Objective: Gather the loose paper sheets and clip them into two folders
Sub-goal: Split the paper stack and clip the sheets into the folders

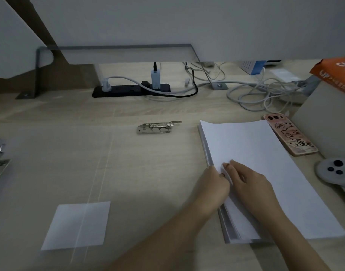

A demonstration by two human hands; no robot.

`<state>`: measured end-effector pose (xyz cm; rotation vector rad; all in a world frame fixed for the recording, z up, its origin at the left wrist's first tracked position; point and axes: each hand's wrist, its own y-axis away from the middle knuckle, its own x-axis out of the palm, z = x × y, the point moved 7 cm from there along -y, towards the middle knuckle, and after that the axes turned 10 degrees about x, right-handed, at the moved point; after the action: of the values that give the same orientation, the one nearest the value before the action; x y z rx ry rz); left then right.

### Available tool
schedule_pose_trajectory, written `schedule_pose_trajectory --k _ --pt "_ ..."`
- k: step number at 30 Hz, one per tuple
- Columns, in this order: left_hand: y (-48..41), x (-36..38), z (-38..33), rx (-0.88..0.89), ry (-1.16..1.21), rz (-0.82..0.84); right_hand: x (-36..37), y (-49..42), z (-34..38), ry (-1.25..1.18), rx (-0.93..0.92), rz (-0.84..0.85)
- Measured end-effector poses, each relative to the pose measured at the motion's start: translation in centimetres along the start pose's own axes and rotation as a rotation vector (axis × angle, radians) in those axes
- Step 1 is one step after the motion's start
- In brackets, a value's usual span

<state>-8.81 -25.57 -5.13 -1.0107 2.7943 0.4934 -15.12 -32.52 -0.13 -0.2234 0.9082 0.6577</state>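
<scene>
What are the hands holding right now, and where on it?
The left hand pinches the paper stack at its left edge; the right hand only rests on top beside it.

Thick white paper stack (265,163), flat, right side

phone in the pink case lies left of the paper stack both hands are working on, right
No. The head view shows the phone right of the paper stack, not left. The left hand and right hand are indeed both at that stack.
</scene>
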Motion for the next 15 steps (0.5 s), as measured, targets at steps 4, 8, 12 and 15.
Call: schedule_pose_trajectory --k 4,8,12,15 --pt "-0.3 0.2 0.3 0.03 0.008 -0.002 0.5 -0.1 -0.8 -0.008 0.004 0.041" --pt "0.1 0.1 0.8 0.005 0.119 -0.021 0.5 -0.2 -0.8 -0.009 -0.001 0.065" --pt "0.6 0.4 1.9 -0.061 0.362 0.0 0.5 -0.3 -0.6 -0.019 0.022 0.112" --pt "1.0 0.6 1.3 -0.025 0.493 0.064 0.5 -0.8 -0.7 -0.049 0.062 0.141"
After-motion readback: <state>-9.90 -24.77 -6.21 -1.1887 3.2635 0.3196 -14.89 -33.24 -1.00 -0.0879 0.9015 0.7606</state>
